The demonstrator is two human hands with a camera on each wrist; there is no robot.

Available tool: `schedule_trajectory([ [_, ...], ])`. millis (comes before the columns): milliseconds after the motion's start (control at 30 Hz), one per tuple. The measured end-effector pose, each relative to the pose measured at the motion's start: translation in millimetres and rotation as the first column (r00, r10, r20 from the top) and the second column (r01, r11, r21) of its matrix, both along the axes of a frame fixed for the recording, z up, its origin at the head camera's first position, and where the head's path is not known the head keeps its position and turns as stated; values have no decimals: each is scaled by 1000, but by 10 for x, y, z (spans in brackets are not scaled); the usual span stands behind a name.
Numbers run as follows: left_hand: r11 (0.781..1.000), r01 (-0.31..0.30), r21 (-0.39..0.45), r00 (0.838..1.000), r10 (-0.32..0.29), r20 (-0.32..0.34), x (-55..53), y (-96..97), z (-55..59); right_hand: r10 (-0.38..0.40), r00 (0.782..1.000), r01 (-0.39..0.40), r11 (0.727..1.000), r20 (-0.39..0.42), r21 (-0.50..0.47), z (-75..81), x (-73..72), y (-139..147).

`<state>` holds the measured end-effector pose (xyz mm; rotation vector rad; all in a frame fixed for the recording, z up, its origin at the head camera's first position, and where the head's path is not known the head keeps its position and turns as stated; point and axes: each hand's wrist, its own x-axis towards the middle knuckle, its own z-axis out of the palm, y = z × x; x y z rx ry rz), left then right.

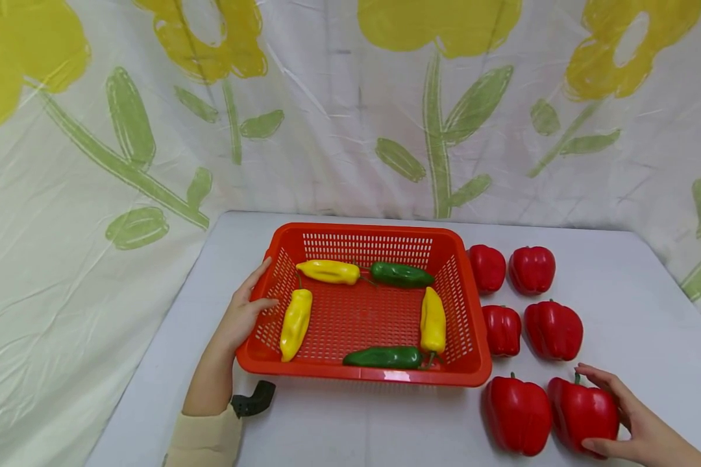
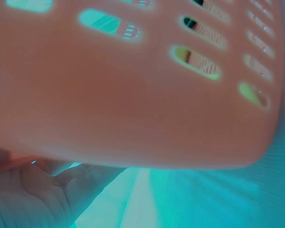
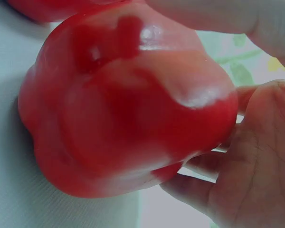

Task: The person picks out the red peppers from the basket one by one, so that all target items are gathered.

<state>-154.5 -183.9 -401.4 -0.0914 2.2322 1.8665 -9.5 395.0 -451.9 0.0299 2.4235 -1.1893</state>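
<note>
My left hand (image 1: 241, 318) grips the left rim of a red plastic basket (image 1: 362, 373), the thumb over the edge. Inside the basket lie three yellow peppers (image 1: 296, 324) and two long green peppers (image 1: 385, 357), spread along its sides. Seen close in the left wrist view, the basket's slotted wall (image 2: 123, 104) hides most of that hand. At the lower right, my right hand (image 1: 633, 421) holds a red bell pepper (image 1: 587, 415), with the thumb on its near side and fingers around the far side. The right wrist view shows this bell pepper (image 3: 133, 114) between thumb and fingers.
Several more red bell peppers (image 1: 553, 329) stand in two columns right of the basket, the nearest ones close to its right wall. A white table (image 1: 327, 428) carries everything. Behind it hangs a flower-patterned cloth (image 1: 327, 162). A black strap piece (image 1: 254, 399) sits at my left wrist.
</note>
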Motion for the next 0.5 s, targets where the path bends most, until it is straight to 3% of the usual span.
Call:
schedule_trajectory([
  [267,999,17,-33,1000,-17,-9,-14,19,2,-23,1000,22,992,10,121,178,-42,-55],
  [367,999,22,-49,999,-23,-26,-23,20,-10,21,1000,-19,976,-11,215,280,-98,-34],
  [500,993,-6,-116,996,-4,-85,-22,9,0,116,992,-93,933,-45,348,506,-225,-15],
])
